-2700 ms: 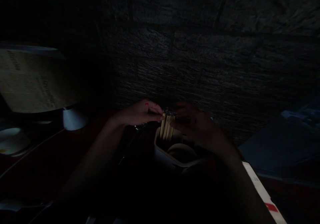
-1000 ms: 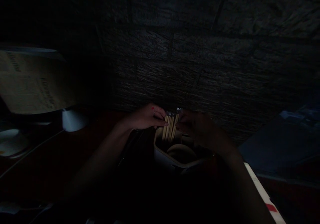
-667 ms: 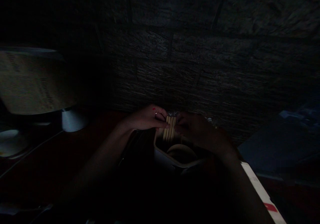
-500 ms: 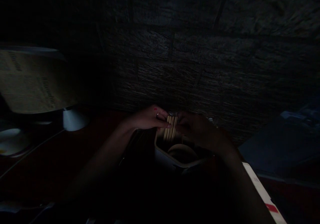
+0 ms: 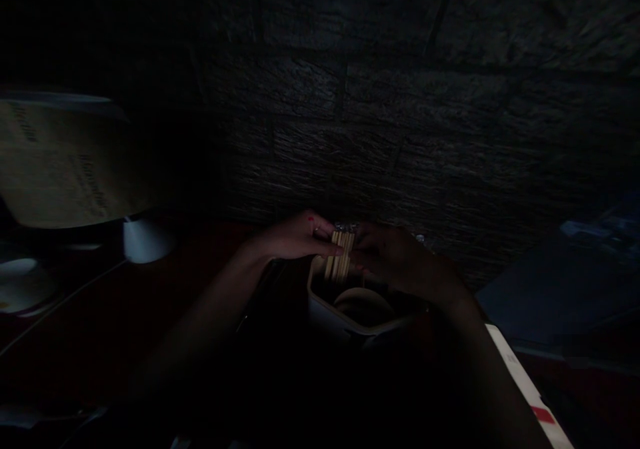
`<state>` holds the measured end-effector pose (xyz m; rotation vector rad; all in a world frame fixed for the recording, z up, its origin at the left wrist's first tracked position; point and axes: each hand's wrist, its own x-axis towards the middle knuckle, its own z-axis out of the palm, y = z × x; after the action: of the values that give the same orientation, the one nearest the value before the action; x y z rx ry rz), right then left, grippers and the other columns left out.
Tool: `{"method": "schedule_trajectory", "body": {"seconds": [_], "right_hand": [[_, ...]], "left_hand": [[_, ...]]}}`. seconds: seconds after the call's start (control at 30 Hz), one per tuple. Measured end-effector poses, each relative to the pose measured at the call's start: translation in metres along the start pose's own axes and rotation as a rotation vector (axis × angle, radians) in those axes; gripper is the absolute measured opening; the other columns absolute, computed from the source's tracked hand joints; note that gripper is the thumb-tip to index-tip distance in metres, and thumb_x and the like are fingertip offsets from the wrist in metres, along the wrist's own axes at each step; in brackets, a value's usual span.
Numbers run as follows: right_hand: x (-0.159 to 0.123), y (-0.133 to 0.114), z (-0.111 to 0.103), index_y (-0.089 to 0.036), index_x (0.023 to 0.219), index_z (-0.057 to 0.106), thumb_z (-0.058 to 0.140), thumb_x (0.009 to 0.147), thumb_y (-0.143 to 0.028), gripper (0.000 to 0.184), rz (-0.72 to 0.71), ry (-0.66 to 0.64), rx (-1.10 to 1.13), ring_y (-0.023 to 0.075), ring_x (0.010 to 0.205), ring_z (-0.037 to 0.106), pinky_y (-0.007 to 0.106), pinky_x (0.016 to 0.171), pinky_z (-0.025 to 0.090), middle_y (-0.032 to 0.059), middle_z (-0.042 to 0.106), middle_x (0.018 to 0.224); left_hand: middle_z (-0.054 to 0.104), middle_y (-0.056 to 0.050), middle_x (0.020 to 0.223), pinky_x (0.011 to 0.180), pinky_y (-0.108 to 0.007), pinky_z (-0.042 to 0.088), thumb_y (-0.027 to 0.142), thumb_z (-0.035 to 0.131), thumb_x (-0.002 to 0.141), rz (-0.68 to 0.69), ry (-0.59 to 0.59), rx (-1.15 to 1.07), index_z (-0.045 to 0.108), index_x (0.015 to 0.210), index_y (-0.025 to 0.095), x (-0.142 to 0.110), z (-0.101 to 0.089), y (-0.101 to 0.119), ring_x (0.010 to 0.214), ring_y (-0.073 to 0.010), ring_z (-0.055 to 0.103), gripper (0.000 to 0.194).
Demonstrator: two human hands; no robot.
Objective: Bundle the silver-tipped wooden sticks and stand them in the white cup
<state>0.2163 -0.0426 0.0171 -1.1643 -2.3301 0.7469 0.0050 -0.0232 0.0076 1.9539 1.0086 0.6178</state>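
Note:
In the dim light, my left hand (image 5: 306,235) pinches a bundle of thin pale wooden sticks (image 5: 337,262), its thumb lying across their front. Shiny, glassy-looking tops show at the upper end of the sticks. From the other side my right hand (image 5: 393,252) closes its fingers against the bundle; shadow hides part of its grip. The sticks stand nearly upright, their lower ends over or inside a white container (image 5: 330,317) with a light rim. A round, curved-edged object (image 5: 364,295) sits inside the container; its kind is unclear.
A lampshade with printed lettering (image 5: 60,162) stands at left above a white lamp base (image 5: 145,241). Near it are a white cup (image 5: 20,282) and a thin cord. A textured brick wall (image 5: 320,102) rises behind. A white strip with a red mark (image 5: 520,375) lies at right.
Hardly anything differs. The view has shifted slightly, and both hands stay at the bundle of sticks over the container.

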Motion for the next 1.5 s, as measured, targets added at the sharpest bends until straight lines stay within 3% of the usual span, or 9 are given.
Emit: {"method": "schedule_trajectory", "body": {"seconds": [0.33,0.6,0.83,1.03,1.3,1.5], "right_hand": [[0.000,-0.001,0.000,-0.017,0.090,0.064,0.056,0.083,-0.023,0.012,-0.024,0.037,0.017,0.0156,0.068,0.065,0.023,0.056,0.042,0.0045,0.072,0.079],[-0.001,-0.007,0.000,-0.015,0.078,0.062,0.052,0.084,-0.020,0.013,-0.038,0.046,-0.082,0.0116,0.060,0.057,0.022,0.053,0.036,0.0012,0.064,0.068],[0.001,-0.001,0.001,-0.015,0.086,0.062,0.054,0.084,-0.026,0.014,-0.029,0.042,-0.064,0.0136,0.063,0.059,0.023,0.053,0.037,0.0033,0.067,0.072],[0.002,0.000,0.001,-0.015,0.098,0.061,0.055,0.083,-0.026,0.019,-0.034,0.069,-0.026,0.0152,0.065,0.062,0.024,0.054,0.039,0.0046,0.070,0.077],[0.001,-0.006,-0.002,-0.014,0.103,0.062,0.056,0.082,-0.021,0.022,-0.030,0.061,-0.070,0.0165,0.069,0.064,0.024,0.057,0.040,0.0068,0.073,0.082],[0.001,-0.002,-0.003,-0.015,0.101,0.064,0.057,0.082,-0.019,0.021,-0.063,0.070,-0.066,0.0160,0.071,0.065,0.023,0.058,0.040,0.0055,0.073,0.082]], "left_hand": [[0.062,0.003,0.065,0.057,-0.020,0.038,0.031,0.069,0.075,0.016,0.005,-0.104,0.070,0.076,0.012,0.003,0.004,-0.001,0.058,-0.0079,0.049,0.019],[0.064,0.002,0.068,0.059,-0.020,0.040,0.030,0.068,0.076,0.015,0.013,-0.076,0.072,0.081,0.011,0.002,0.003,-0.002,0.060,-0.0088,0.052,0.020],[0.066,0.000,0.068,0.060,-0.022,0.043,0.035,0.072,0.072,0.033,0.040,-0.011,0.072,0.078,0.013,0.003,0.001,-0.005,0.066,-0.0131,0.057,0.023],[0.073,-0.003,0.091,0.078,-0.026,0.047,0.028,0.069,0.075,0.072,-0.034,-0.103,0.073,0.095,0.016,0.003,0.000,-0.004,0.084,-0.0153,0.063,0.023],[0.073,-0.004,0.080,0.063,-0.023,0.045,0.032,0.074,0.069,0.008,0.042,-0.036,0.073,0.085,0.014,-0.005,-0.007,0.001,0.075,-0.0160,0.064,0.023],[0.070,-0.002,0.076,0.056,-0.020,0.040,0.034,0.072,0.072,-0.012,0.028,-0.017,0.071,0.083,0.013,-0.007,-0.008,0.000,0.065,-0.0117,0.059,0.023]]}}
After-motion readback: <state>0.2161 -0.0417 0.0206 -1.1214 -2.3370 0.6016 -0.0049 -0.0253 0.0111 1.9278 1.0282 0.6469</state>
